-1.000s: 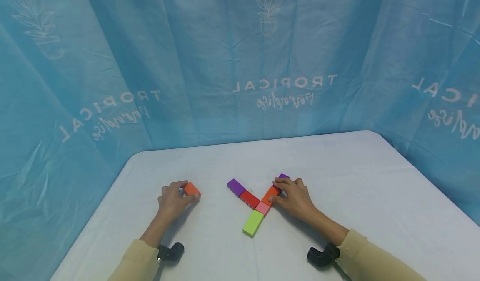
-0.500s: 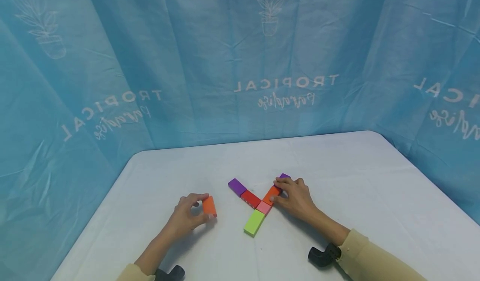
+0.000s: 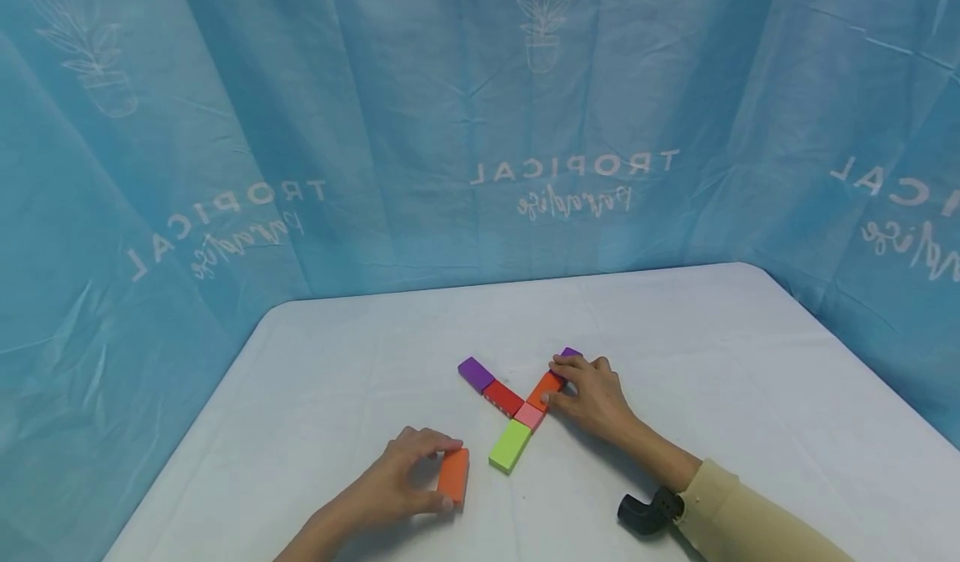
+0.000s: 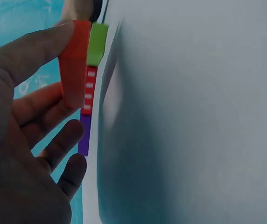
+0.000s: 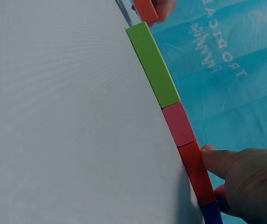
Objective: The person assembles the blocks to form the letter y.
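Observation:
My left hand (image 3: 405,479) pinches an orange block (image 3: 453,476) by its ends between thumb and index finger, just left of the green block's near end. In the left wrist view this orange block (image 4: 75,65) appears raised above the cloth. My right hand (image 3: 596,395) holds a second orange block (image 3: 545,390), thumb on its side and fingertips by the purple block (image 3: 572,352) beyond it. A pink block (image 3: 528,416) joins that arm to a red block (image 3: 503,398) and a green block (image 3: 510,447). Another purple block (image 3: 476,374) meets the red one's far end.
The blocks form a Y-like shape on a white cloth-covered table (image 3: 675,337). A blue printed curtain (image 3: 420,112) hangs behind the table and at both sides. A black wrist device (image 3: 651,512) is strapped at the right wrist.
My left hand has carried its orange block rightward and nearer to me, turning it toward the green block's direction. The right hand and the joined blocks stay in place.

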Available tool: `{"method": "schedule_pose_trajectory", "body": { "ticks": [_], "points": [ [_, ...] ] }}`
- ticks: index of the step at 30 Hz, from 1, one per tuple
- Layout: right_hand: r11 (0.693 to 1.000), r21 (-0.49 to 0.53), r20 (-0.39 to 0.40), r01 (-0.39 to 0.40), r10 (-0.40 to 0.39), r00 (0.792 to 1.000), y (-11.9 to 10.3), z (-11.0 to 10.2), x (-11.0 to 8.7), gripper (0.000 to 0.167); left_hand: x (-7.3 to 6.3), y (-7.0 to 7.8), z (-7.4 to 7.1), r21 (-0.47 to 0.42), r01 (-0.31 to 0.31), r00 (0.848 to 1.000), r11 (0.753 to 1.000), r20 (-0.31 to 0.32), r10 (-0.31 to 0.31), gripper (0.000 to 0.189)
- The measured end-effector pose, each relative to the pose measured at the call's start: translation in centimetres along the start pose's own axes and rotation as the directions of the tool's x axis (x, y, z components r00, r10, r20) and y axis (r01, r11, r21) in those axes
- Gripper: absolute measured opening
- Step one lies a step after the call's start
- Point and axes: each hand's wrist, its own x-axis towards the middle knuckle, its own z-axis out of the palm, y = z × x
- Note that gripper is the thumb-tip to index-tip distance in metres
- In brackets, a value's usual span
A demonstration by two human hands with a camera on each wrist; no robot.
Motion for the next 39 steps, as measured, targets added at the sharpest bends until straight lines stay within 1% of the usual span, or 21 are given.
{"method": "schedule_pose_trajectory", "body": {
  "ticks": [4,8,13,15,20,26,30,32,34,36,39],
  "points": [
    [1.0,0.001,0.002,-0.001,0.001,1.0,0.0,0.0,0.0,0.054,-0.2,0.6,0.6,0.059,-0.029,0.998,0.998,0.057,0.026,0.059],
    [1.0,-0.005,0.003,0.003,-0.003,1.0,0.1,0.1,0.0,0.053,-0.3,1.0,1.0,0.064,-0.046,0.994,0.997,0.097,0.04,0.058],
    [1.0,-0.007,-0.006,0.014,-0.014,1.0,0.1,0.0,0.0,0.053,-0.2,1.4,1.3,0.067,-0.031,0.991,0.997,0.129,0.022,0.058],
    [1.0,-0.007,-0.008,0.012,-0.012,1.0,0.0,0.0,0.0,0.054,-0.1,1.5,1.5,0.064,-0.034,0.99,0.997,0.139,0.024,0.057],
    [1.0,-0.009,-0.007,0.003,-0.003,1.0,0.0,0.0,0.0,0.054,-0.1,1.5,1.9,0.058,-0.072,0.985,0.996,0.162,0.062,0.056],
    [1.0,-0.008,-0.008,0.001,-0.001,1.0,0.0,0.1,0.0,0.054,-0.2,1.7,2.1,0.08,-0.082,0.984,0.993,0.164,0.068,0.057],
    [1.0,-0.008,-0.01,0.006,-0.006,1.0,0.1,0.1,-0.1,0.053,-0.4,1.9,2.0,0.074,-0.075,0.986,0.994,0.154,0.063,0.059],
    [1.0,-0.007,-0.013,0.007,-0.007,1.0,0.1,0.1,-0.1,0.053,-0.6,2.0,2.0,0.075,-0.063,0.99,0.995,0.134,0.052,0.061],
    [1.0,-0.006,-0.014,0.006,-0.006,1.0,0.1,0.2,-0.1,0.053,-0.8,2.1,2.1,0.085,-0.05,0.995,0.995,0.095,0.042,0.063],
    [1.0,-0.004,-0.015,0.003,-0.003,1.0,0.1,0.1,0.0,0.053,-0.9,2.2,2.2,0.092,-0.033,0.999,0.995,0.041,0.029,0.067],
    [1.0,-0.001,-0.014,0.004,-0.004,1.0,0.1,0.1,0.0,0.054,-1.1,2.3,2.7,0.104,-0.003,0.999,0.995,-0.049,0.008,0.069]
  ]
}}
